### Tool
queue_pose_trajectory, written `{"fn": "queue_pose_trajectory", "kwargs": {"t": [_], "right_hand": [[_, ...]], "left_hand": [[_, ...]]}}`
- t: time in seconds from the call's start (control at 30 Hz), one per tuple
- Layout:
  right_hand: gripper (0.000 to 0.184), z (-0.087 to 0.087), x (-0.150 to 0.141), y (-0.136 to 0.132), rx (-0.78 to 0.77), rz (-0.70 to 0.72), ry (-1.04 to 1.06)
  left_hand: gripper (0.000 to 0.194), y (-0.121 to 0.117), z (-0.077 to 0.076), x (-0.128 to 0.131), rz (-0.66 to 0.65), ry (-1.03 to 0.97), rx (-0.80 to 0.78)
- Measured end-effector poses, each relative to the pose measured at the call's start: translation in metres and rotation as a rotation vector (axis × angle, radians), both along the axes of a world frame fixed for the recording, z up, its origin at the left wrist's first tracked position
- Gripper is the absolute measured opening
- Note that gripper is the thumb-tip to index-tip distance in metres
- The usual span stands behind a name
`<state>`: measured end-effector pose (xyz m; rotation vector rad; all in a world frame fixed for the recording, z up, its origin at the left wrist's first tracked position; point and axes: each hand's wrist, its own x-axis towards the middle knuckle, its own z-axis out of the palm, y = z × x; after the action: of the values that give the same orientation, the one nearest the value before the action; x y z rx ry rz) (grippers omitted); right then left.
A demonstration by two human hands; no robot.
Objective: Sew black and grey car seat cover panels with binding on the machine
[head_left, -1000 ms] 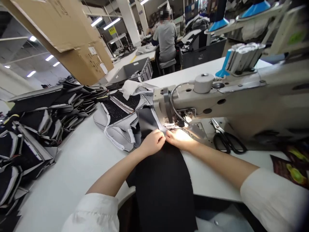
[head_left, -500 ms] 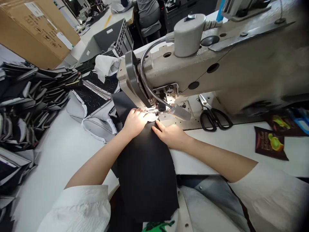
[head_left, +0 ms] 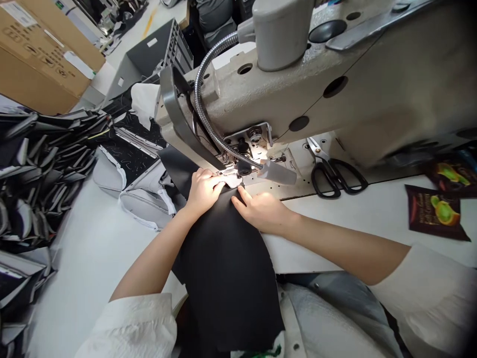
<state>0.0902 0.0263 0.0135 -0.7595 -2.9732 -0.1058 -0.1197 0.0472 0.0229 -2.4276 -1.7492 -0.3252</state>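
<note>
A long black fabric panel (head_left: 231, 278) runs from my lap up to the sewing machine's lit needle area (head_left: 244, 166). A small whitish piece (head_left: 231, 180) lies on it beside the presser foot. My left hand (head_left: 204, 191) is closed on the panel's left side, thumb and fingertips at the whitish piece. My right hand (head_left: 263, 211) holds the panel's right edge just in front of the foot, with index finger and thumb on top and the other fingers hidden. The needle tip is too small to make out.
Black-handled scissors (head_left: 331, 171) lie on the machine bed. Two snack packets (head_left: 436, 211) are on the white table at right. Sewn grey and black pieces (head_left: 145, 206) and a tall heap of them (head_left: 33, 184) stand at left. Behind are a grey crate (head_left: 149, 54) and a cardboard box (head_left: 44, 59).
The camera has moved closer, so the machine looks larger. My left thumb now shows apart from its fingers. Both hands stay on the panel near the presser foot.
</note>
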Motion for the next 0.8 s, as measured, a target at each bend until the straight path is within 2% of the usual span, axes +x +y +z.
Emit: {"fn": "queue_pose_trajectory", "kwargs": {"t": [0.1, 0.27, 0.37, 0.43, 0.5, 0.6, 0.8], "right_hand": [[0.050, 0.003, -0.001, -0.001, -0.032, 0.024, -0.015], [0.070, 0.006, 0.000, -0.002, -0.098, 0.029, -0.039], [0.073, 0.007, 0.000, -0.003, -0.120, 0.028, -0.051], [0.072, 0.007, 0.000, -0.003, -0.135, 0.019, -0.038], [0.069, 0.007, 0.000, -0.004, -0.151, 0.006, -0.014], [0.063, 0.007, -0.001, -0.004, -0.163, -0.013, 0.013], [0.054, 0.006, -0.009, -0.001, -0.142, -0.065, 0.006]], "left_hand": [[0.026, -0.002, 0.000, -0.001, -0.085, 0.049, 0.034], [0.026, 0.000, 0.003, -0.001, -0.170, 0.054, -0.037], [0.025, 0.002, 0.005, 0.003, -0.156, -0.037, -0.063], [0.027, 0.002, 0.006, 0.006, -0.148, -0.114, -0.062], [0.030, 0.001, 0.007, 0.009, -0.213, -0.122, -0.069], [0.034, -0.001, 0.007, 0.013, -0.318, -0.022, -0.067], [0.032, -0.004, 0.002, 0.019, -0.305, 0.133, -0.051]]}}
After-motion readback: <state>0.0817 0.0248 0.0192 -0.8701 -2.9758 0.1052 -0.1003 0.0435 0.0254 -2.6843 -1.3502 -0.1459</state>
